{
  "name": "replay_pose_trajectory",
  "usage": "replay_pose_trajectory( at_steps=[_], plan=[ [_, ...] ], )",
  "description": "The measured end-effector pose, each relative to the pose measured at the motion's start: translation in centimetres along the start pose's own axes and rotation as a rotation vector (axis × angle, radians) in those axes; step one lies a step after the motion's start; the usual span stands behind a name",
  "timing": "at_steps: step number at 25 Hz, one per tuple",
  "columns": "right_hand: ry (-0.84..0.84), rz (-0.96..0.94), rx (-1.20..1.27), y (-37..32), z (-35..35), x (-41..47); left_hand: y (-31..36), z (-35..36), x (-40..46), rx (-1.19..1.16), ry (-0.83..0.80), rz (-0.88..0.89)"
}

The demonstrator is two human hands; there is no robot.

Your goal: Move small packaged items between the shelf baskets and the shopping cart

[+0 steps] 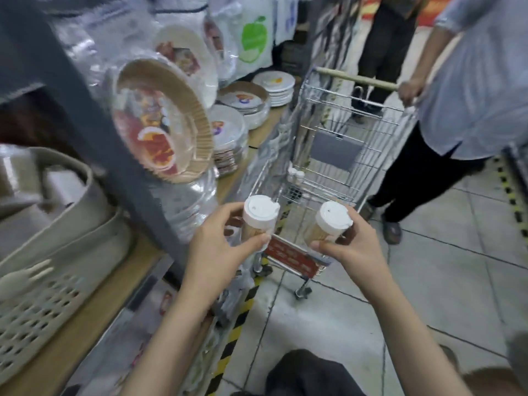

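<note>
- Left hand (220,247): grasping a white-capped jar (258,221). Fingers curl round the clear body from the left, thumb pressed on the near side just below the cap. The jar stands nearly upright, cap toward the camera.
- Right hand (353,247): grasping a second white-capped jar (328,225) — thumb across the near lower side, fingers wrapped behind on the right. This jar tilts, cap leaning up and to the right.
- The two jars are held side by side, apart, neither touching the other. The contents look pale tan; what they are cannot be told.
- Shopping cart (337,155): straight ahead of both hands, its near end showing in the gap between the jars. A red plate (291,257) on that end lies just below and between the hands.
- More small white-capped items (295,175) sit inside the cart, beyond the left-hand jar.
- Shelf (85,318): left of the left hand, carrying a beige perforated basket (37,310) and packs of paper plates (163,124) farther ahead.
- Another person (468,81) stands beyond the right hand — one hand on the cart handle (357,78).
</note>
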State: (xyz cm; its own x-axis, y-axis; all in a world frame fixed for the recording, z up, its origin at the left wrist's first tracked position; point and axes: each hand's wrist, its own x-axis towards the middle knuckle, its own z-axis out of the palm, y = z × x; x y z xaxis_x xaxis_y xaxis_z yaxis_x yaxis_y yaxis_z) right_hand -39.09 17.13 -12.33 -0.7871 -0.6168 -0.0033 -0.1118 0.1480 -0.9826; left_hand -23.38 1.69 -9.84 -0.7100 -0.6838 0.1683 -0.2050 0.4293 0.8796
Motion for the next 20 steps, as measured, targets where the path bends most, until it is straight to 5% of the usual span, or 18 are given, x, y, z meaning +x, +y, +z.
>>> replay_pose_trajectory(
  at_steps=[10,20],
  plan=[
    [-0.011,0.103,-0.071,2.8,-6.1,9.2,-1.4,9.9,10.3,-0.052,-0.037,-0.143],
    [-0.099,0.203,-0.148,4.6,-5.3,21.8,-5.6,12.1,21.1,-0.047,-0.026,-0.265]
  ],
)
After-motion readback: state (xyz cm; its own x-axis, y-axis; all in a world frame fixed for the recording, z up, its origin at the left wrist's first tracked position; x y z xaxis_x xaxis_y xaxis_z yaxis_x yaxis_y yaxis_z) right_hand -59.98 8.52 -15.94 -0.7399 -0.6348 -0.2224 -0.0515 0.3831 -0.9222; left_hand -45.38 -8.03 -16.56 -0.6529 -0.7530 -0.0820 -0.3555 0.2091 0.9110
